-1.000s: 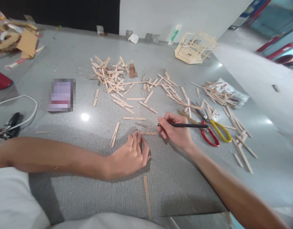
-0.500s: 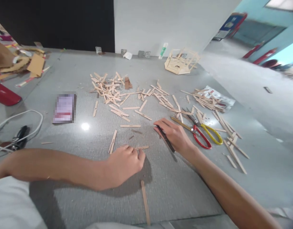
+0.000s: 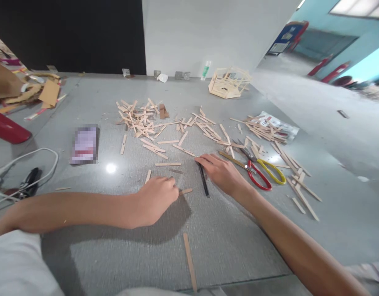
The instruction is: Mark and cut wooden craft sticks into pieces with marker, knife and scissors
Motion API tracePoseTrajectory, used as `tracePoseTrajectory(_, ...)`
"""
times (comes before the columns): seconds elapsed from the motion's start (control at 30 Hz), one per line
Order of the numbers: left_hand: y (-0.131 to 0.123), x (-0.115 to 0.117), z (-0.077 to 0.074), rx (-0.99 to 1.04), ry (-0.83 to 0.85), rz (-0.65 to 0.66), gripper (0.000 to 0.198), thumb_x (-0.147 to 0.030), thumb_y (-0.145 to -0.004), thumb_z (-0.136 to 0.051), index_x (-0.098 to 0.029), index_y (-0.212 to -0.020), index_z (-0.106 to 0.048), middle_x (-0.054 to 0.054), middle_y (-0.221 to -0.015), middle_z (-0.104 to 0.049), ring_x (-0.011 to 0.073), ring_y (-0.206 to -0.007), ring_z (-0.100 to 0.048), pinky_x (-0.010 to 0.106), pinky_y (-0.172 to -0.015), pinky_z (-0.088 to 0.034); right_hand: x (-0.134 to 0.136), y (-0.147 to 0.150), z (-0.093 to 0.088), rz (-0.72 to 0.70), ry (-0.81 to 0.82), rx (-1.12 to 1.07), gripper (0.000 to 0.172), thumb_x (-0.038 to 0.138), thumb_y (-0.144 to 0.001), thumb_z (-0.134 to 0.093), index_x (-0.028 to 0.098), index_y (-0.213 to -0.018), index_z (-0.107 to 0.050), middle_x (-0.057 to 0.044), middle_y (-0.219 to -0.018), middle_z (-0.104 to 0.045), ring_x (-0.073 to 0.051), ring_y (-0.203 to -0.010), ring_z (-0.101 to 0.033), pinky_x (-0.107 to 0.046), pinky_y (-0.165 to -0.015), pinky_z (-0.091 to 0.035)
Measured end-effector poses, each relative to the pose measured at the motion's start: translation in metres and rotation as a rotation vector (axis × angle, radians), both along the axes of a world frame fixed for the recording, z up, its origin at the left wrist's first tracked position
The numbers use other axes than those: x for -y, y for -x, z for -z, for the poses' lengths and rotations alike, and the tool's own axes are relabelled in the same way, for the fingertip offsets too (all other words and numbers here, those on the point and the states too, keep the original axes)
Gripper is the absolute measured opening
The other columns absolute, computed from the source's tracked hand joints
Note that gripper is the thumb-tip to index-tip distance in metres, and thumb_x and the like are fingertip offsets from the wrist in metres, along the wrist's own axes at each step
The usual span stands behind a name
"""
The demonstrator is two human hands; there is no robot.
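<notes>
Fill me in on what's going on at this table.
A person is working with wooden sticks on a grey table. The left hand is curled, one stick poking out past its fingers; its grip is hidden. The right hand's fingertips are at the far end of a slim black tool. Scissors lie to the right of that hand, a stick pile lies farther back, and a small wooden frame stands behind.
</notes>
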State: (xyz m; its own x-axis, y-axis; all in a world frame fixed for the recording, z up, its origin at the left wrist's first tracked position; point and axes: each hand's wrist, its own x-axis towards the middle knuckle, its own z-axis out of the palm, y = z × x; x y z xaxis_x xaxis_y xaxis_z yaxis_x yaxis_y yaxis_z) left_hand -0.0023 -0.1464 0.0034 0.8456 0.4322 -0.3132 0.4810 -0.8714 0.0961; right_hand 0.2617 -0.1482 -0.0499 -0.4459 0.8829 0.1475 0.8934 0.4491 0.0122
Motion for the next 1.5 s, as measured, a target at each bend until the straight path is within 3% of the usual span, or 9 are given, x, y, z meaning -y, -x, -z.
tracePoseTrajectory(0.17,-0.003,0.001,-0.005,-0.058,0.035,0.016,0.034,0.006,-0.061,-0.072,-0.015,-0.085,-0.062,0.005,-0.087,-0.065,0.0206,-0.076,-0.063,0.029,-0.060,-0.041,-0.002,-0.004,-0.004,0.311,-0.051,0.032,0.047,0.000,-0.096,-0.039,0.012,-0.130,-0.068,-0.019,-0.124,-0.072,-0.031,-0.109,-0.067,-0.037,-0.078,-0.053)
tracePoseTrajectory(0.3,-0.003,-0.002,0.013,0.055,-0.012,-0.076,0.012,-0.003,-0.083,-0.065,-0.015,-0.083,-0.063,0.003,-0.076,-0.063,0.0178,-0.064,-0.062,0.029,-0.055,-0.039,-0.004,-0.016,-0.010,0.616,0.005,0.158,0.032,0.008,-0.099,-0.043,0.008,-0.110,-0.073,-0.024,-0.113,-0.071,-0.036,-0.108,-0.066,-0.040,-0.080,-0.050)
tracePoseTrajectory(0.47,0.003,-0.009,0.025,0.261,-0.013,-0.108,0.027,-0.021,-0.103,-0.049,-0.015,-0.082,-0.066,0.002,-0.069,-0.062,0.0166,-0.059,-0.060,0.029,-0.061,-0.045,-0.002,-0.020,-0.018,0.676,0.050,0.089,0.032,0.008,-0.099,-0.039,0.007,-0.114,-0.068,-0.022,-0.109,-0.070,-0.028,-0.088,-0.068,-0.033,-0.067,-0.044)
tracePoseTrajectory(0.77,0.000,-0.071,0.018,0.394,0.114,0.136,0.025,-0.008,-0.099,-0.056,-0.017,-0.104,-0.077,0.008,-0.113,-0.074,0.0213,-0.109,-0.064,0.033,-0.093,-0.048,0.017,0.001,-0.024,0.259,-0.091,-0.379,0.031,0.024,-0.107,-0.033,0.018,-0.111,-0.063,-0.011,-0.097,-0.070,-0.021,-0.078,-0.063,-0.031,-0.068,-0.045)
tracePoseTrajectory(1.07,-0.003,-0.078,0.018,0.396,0.241,0.063,0.010,-0.021,-0.096,-0.071,-0.014,-0.088,-0.071,0.006,-0.093,-0.070,0.0203,-0.093,-0.064,0.029,-0.078,-0.045,0.039,0.023,-0.028,0.022,0.063,-0.181,0.037,0.028,-0.111,-0.036,0.018,-0.098,-0.069,-0.006,-0.082,-0.071,-0.016,-0.061,-0.062,-0.028,-0.056,-0.036)
tracePoseTrajectory(1.23,-0.002,-0.051,0.007,0.212,-0.028,0.018,0.011,-0.007,-0.092,-0.063,-0.012,-0.095,-0.072,0.009,-0.097,-0.073,0.0234,-0.094,-0.068,0.034,-0.083,-0.049,0.044,0.030,-0.021,-0.073,-0.006,-0.067,0.032,0.015,-0.109,-0.039,0.015,-0.110,-0.070,-0.007,-0.080,-0.072,-0.017,-0.067,-0.067,-0.027,-0.053,-0.033)
tracePoseTrajectory(1.33,0.002,-0.017,0.013,0.086,-0.258,0.052,0.051,-0.006,-0.077,-0.075,-0.004,-0.127,-0.066,0.022,-0.135,-0.067,0.0367,-0.127,-0.061,0.043,-0.097,-0.051,0.048,0.030,-0.015,-0.092,-0.039,-0.018,0.032,0.008,-0.104,-0.041,0.013,-0.119,-0.069,-0.005,-0.076,-0.070,-0.015,-0.060,-0.065,-0.026,-0.052,-0.034)
tracePoseTrajectory(1.4,0.003,0.005,0.025,0.097,-0.371,0.029,0.063,-0.018,-0.086,-0.073,0.001,-0.143,-0.056,0.028,-0.154,-0.052,0.0442,-0.144,-0.048,0.051,-0.107,-0.048,0.051,0.030,-0.015,-0.077,-0.027,0.013,0.036,0.005,-0.102,-0.042,0.012,-0.127,-0.067,-0.006,-0.081,-0.073,-0.014,-0.059,-0.065,-0.026,-0.051,-0.036)
tracePoseTrajectory(1.5,0.003,0.026,0.045,0.148,-0.499,-0.016,0.054,-0.030,-0.104,-0.054,0.003,-0.146,-0.055,0.028,-0.154,-0.051,0.0420,-0.144,-0.050,0.054,-0.112,-0.046,0.057,0.032,-0.017,-0.067,0.013,0.071,0.043,0.002,-0.099,-0.043,0.011,-0.134,-0.065,-0.007,-0.088,-0.076,-0.014,-0.062,-0.068,-0.025,-0.052,-0.040)
